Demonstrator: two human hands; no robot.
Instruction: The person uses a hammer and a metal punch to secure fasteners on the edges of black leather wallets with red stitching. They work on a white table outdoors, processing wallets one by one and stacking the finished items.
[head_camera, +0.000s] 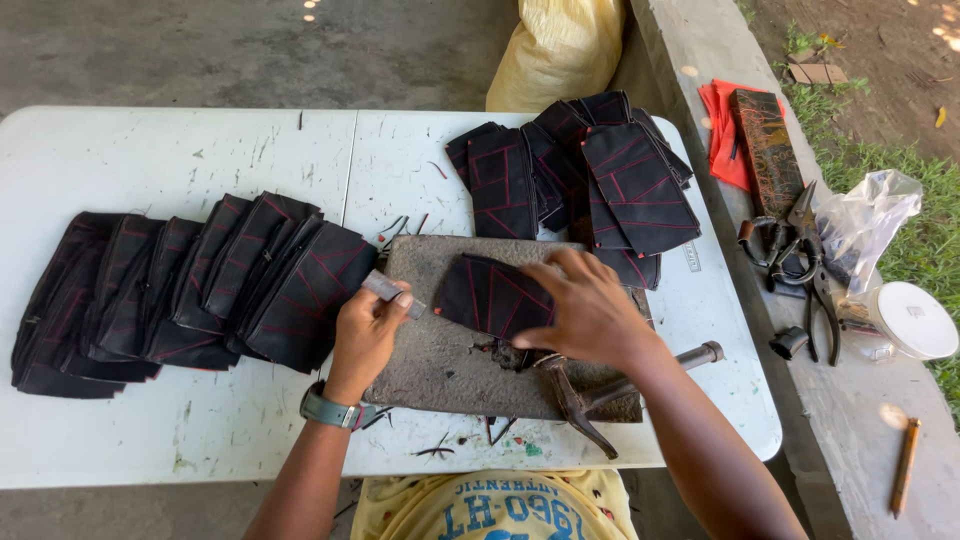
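Both hands are over the grey stone slab (440, 365), which sits at the front middle of the white desk (150, 160). The left hand (365, 335) is closed around 1 small grey metal tool (385, 289), its tip pointing at the near edge of the black pouch (490, 295). That pouch, stitched in red, lies flat on the slab's upper half. The right hand (590, 305) presses down on it, fingers spread and flat, gripping nothing. A watch (335, 410) is on the left wrist.

1 hammer (600, 390) rests on the slab's right front corner, just under the right wrist, its handle running off to the right. Left of the slab, 1 overlapping row of finished black pouches (190, 290) fans across the desk; I count about 8, though the overlap hides some. Behind the slab to the right, a second heap of pouches (590, 175), roughly 8 again, too stacked to count exactly.

Right of the desk, on the concrete ledge (860, 430): 2 pairs of pliers (805, 265), 1 red cloth (720, 130), 1 white lid (915, 320), 1 clear plastic bag (865, 220). Behind the desk, 1 yellow sack (555, 50).
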